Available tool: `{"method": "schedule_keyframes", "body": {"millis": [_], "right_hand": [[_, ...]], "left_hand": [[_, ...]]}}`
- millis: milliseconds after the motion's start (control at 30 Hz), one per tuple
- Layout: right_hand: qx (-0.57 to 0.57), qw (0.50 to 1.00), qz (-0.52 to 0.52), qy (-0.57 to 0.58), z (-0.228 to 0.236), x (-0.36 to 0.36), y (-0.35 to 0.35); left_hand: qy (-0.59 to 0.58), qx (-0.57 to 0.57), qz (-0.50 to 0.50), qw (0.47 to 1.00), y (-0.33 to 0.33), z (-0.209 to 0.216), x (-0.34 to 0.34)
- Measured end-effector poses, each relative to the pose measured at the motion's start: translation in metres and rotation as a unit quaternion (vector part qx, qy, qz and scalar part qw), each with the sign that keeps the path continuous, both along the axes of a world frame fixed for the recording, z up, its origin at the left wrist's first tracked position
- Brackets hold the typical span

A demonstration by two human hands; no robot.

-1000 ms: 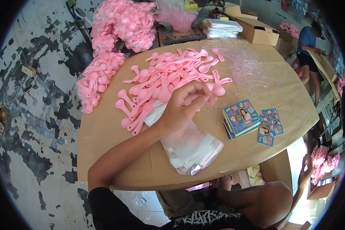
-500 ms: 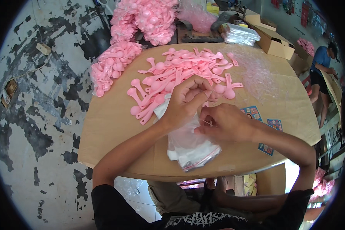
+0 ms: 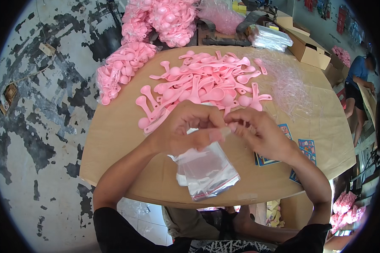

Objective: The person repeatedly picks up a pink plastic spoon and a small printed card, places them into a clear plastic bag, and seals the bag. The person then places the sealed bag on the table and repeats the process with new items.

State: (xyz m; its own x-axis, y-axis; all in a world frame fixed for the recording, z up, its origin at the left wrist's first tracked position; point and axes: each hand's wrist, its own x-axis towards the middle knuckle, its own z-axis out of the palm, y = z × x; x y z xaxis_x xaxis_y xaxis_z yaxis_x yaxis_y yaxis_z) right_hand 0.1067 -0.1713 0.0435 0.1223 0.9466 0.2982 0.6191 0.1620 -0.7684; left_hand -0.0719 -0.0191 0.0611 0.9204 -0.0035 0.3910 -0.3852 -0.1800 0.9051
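Note:
My left hand (image 3: 185, 130) and my right hand (image 3: 264, 135) meet above the middle of the brown-covered table (image 3: 126, 177). Thumbs and fingers are pinched, their tips close together around something small and pale that I cannot make out. Beneath the left hand lies a stack of clear plastic bags (image 3: 211, 170) with a reddish line along the near edge. Beyond the hands spreads a heap of pink plastic spoons (image 3: 194, 86). Several blue printed cards (image 3: 307, 150) rest by the right wrist, some partly hidden under it.
Stuffed clear bags of pink spoons (image 3: 124, 67) stand at the far left. Thin clear plastic strips (image 3: 289, 86) lie tangled at right. A bundle of clear packaging (image 3: 270, 38) and an open cardboard box (image 3: 310, 52) sit at the back. Another person (image 3: 359, 80) is at the far right.
Both hands have come together at the fingertips; the left moved nearer and left, the right turned and shifted right. More of the bag stack shows. The view has shifted slightly.

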Motion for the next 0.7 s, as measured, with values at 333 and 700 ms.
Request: {"method": "schedule_keyframes", "body": {"millis": [333, 700], "right_hand": [[-0.046, 0.987, 0.136, -0.067, -0.013, -0.002, -0.003], [0.104, 0.995, 0.003, -0.003, 0.006, 0.014, -0.005]], "left_hand": [[-0.052, -0.093, 0.09, 0.99, -0.004, -0.023, 0.01], [-0.07, 0.21, 0.054, 0.974, -0.012, -0.005, -0.002]]}}
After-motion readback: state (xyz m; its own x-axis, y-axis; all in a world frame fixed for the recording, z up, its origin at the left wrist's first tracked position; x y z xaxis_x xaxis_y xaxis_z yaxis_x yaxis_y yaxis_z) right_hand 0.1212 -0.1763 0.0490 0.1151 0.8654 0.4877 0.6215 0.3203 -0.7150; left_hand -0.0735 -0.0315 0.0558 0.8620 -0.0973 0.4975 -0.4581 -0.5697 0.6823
